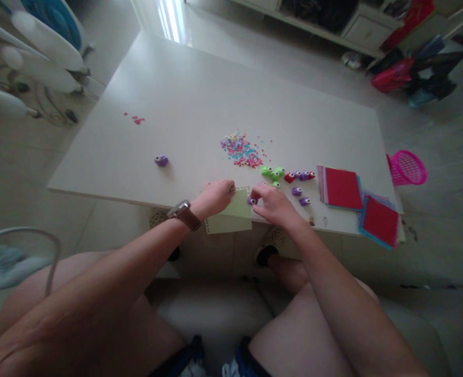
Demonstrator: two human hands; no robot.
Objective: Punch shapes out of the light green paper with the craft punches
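Observation:
A light yellow-green sheet of paper [239, 212] lies at the table's near edge and hangs partly over it. Small punched holes run along its borders. My left hand [217, 198], with a watch on the wrist, is closed at the sheet's upper left corner, gripping it. At the sheet's right edge, my right hand [272, 203] has its fingers closed round a small purple craft punch [252, 201] with an eye on it. Just beyond that hand sit several green punches [277, 173]. Purple punches [297, 191] and a red punch [289, 177] stand to its right.
Confetti [241, 151] is heaped mid-table, with a few red pieces [137, 120] at far left. Another purple punch [161, 161] stands alone on the left. Stacks of coloured paper [343, 188] lie on the right, near a pink basket [407, 167] beyond the table [184, 94].

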